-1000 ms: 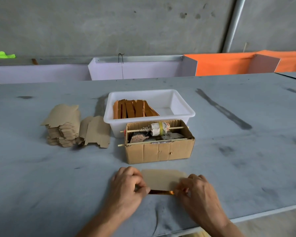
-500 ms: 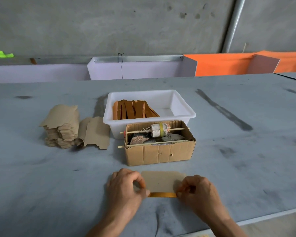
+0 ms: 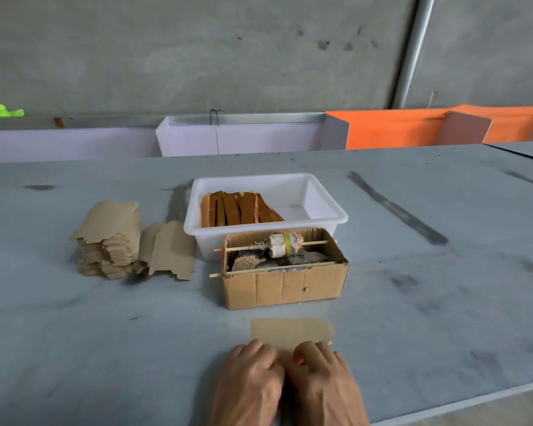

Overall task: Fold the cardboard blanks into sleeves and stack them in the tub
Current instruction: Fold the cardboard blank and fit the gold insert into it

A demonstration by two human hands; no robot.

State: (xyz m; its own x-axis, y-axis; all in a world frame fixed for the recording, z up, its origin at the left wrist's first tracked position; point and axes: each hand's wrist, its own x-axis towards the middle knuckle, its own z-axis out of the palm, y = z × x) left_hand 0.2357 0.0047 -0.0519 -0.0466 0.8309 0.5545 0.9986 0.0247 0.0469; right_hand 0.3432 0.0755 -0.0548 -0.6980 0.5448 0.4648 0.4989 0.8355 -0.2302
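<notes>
A tan cardboard blank lies flat on the grey table just in front of me. My left hand and my right hand sit side by side on its near edge, fingers curled down over that edge, and a sliver of orange shows between the fingertips. Behind it, the white tub holds several orange-brown folded sleeves stacked on edge in its left half. A pile of unfolded blanks stands to the tub's left, and a loose blank leans against that pile.
A small open cardboard box with rags and two thin sticks across its top stands between the tub and the blank. White and orange panels line the table's far edge below a concrete wall. The table's near edge runs just right of my hands.
Both hands have slid inward from the blank's two ends and now meet at the middle of its near edge. The orange strip under that edge is almost covered.
</notes>
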